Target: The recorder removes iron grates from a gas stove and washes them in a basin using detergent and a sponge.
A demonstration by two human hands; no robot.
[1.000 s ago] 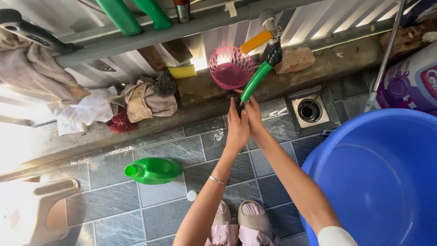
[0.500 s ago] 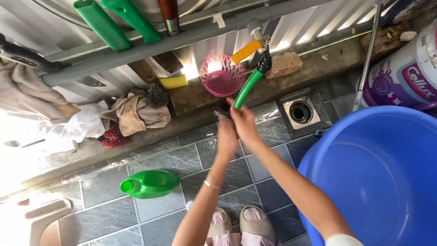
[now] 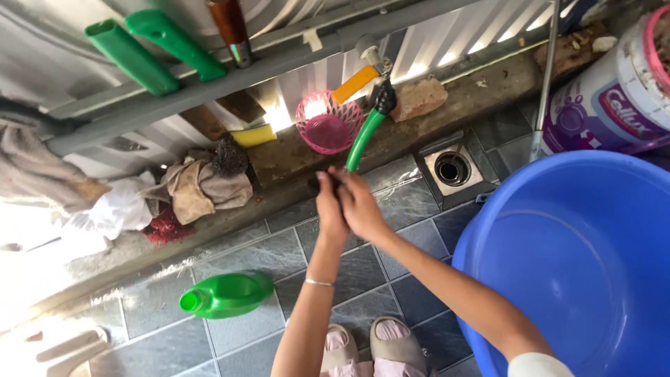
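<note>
Green hose (image 3: 364,139) hung down off the tap at the wall edge of the tiled floor, and both hands met right under its end. Left hand (image 3: 329,209) and right hand (image 3: 361,207) had their fingers wrapped around a small dark thing (image 3: 326,183), still mid-rinse I'd guess. Blue tub (image 3: 579,265) looked empty, green jug (image 3: 227,294) lay untouched.

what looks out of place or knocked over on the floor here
The green jug lies on its side on the grey tiles, left of the left hand, with no cap visible on its neck. Rags sit heaped on the ledge. No spill is visible.
</note>
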